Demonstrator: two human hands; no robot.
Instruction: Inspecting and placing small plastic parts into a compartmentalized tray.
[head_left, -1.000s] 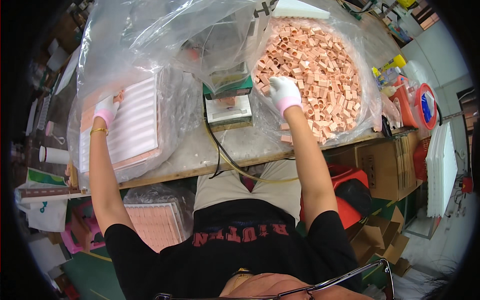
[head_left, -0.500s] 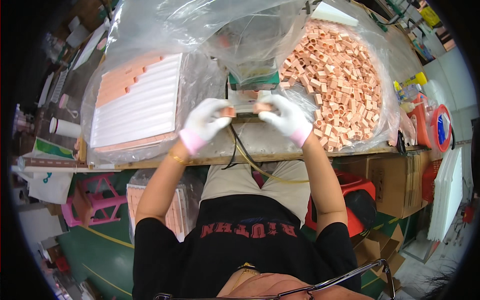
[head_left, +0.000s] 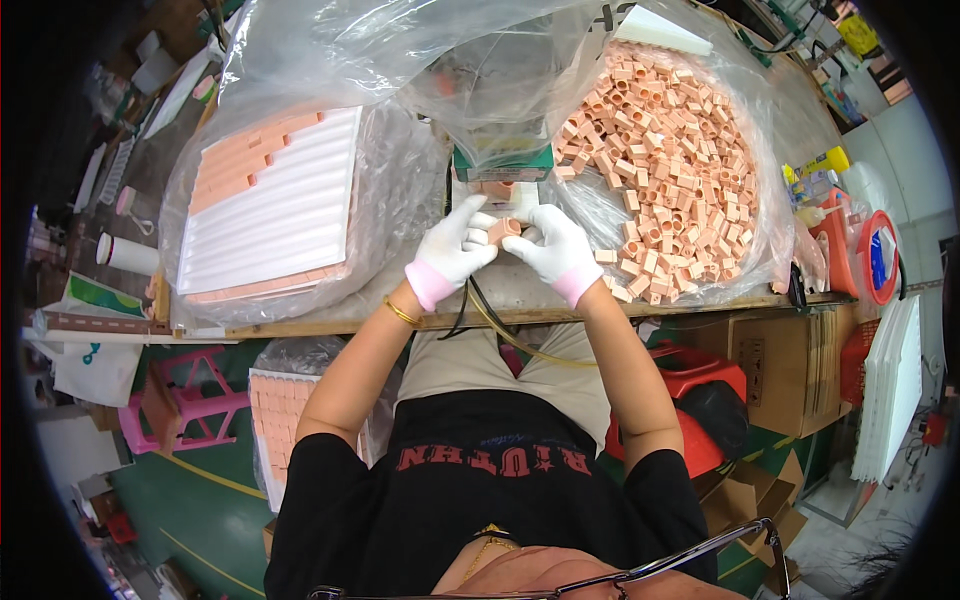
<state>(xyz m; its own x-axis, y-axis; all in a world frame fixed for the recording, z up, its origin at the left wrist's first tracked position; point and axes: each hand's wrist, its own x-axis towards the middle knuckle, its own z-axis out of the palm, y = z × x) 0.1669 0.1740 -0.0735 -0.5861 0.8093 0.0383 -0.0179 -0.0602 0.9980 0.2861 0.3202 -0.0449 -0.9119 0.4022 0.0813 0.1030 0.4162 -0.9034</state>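
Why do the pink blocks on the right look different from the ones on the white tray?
The pile is jumbled, pointing every which way; the tray blocks sit in neat rows. The pile lies on clear plastic, but the tray blocks lie on a ridged white tray. Both have the same peachy-pink colour.
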